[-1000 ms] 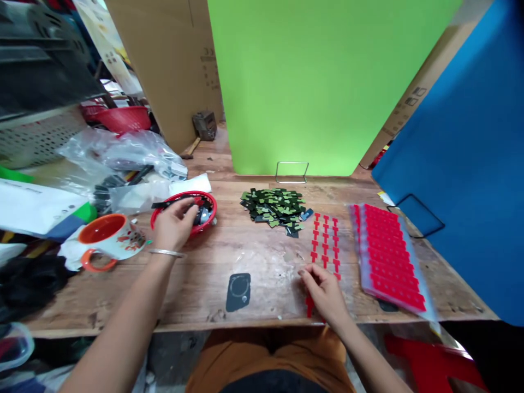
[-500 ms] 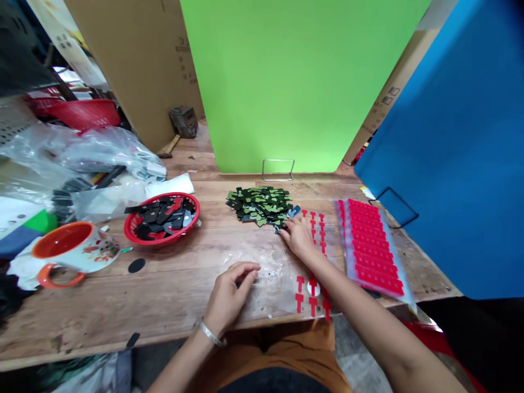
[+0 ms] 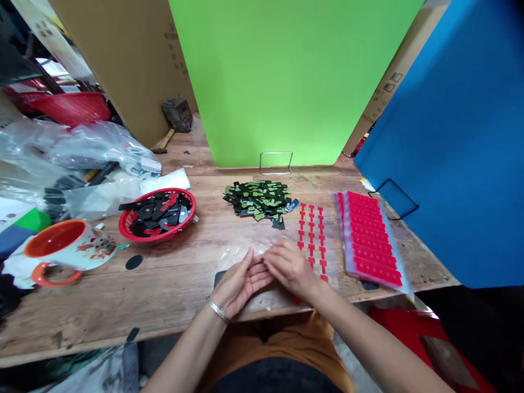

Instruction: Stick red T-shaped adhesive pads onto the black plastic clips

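Red T-shaped pieces lie in rows beside our right hand, whose fingers meet our upturned left hand; we cannot tell whether either holds anything. Green-and-black pieces lie piled beyond.

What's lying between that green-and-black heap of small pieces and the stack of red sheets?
In the head view, rows of red T-shaped pieces lie between the heap and the stack.
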Demonstrator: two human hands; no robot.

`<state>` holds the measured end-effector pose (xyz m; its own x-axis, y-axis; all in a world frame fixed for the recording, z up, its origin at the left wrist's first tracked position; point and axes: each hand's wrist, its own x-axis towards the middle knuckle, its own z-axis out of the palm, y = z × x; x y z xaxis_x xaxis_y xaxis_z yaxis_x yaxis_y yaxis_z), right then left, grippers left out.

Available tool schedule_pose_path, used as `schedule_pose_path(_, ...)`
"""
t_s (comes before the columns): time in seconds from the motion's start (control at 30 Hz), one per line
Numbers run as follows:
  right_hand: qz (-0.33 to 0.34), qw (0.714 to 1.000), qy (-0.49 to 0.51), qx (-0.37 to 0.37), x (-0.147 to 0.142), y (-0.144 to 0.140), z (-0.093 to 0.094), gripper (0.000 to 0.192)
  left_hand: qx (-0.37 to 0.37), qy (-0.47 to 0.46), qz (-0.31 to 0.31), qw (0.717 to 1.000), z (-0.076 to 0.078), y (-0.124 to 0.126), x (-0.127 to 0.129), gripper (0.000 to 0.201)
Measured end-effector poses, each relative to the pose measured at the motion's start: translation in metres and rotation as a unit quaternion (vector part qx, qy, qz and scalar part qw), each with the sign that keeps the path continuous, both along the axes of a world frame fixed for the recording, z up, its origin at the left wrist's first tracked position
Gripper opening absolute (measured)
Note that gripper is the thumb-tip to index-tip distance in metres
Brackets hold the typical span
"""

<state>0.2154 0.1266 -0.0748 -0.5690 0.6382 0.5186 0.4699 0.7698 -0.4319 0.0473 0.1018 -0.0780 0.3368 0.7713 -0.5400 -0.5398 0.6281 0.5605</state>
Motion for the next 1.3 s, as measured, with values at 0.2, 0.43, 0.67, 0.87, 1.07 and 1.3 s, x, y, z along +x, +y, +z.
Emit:
schedule_pose_path(0.2, -0.133, 0.975, 0.097, -0.152, 0.033, -0.035, 0.001, 0.016, 0.019, 0.077, -0.009, 0.997, -0.011, 0.0, 0.013, 0.036)
schedule_pose_path(0.43, -0.259, 0.929, -0.033, -0.262, 0.059, -0.036, -0.02, 0.004, 0.03, 0.117, -0.05, 0.991, -0.007, -0.007, 0.032, 0.02)
schedule_pose_path(0.67, -0.284, 0.906, -0.113, -0.293, 0.049, -0.028, -0.017, 0.005, 0.038, 0.132, -0.081, 0.987, -0.003, -0.004, 0.044, 0.028)
schedule_pose_path(0.87, -0.312, 0.905, -0.137, -0.256, 0.045, -0.036, -0.018, 0.01, 0.079, 0.189, -0.068, 0.976, -0.012, 0.002, 0.056, 0.018)
schedule_pose_path(1.07, -0.315, 0.916, -0.128, -0.212, 0.037, -0.046, -0.026, 0.013, 0.067, 0.188, -0.05, 0.979, -0.02, 0.006, 0.06, 0.012)
schedule_pose_path(1.3, -0.301, 0.921, 0.008, -0.246, 0.047, -0.042, -0.026, 0.009, 0.063, 0.184, -0.041, 0.98, -0.022, 0.006, 0.06, 0.013)
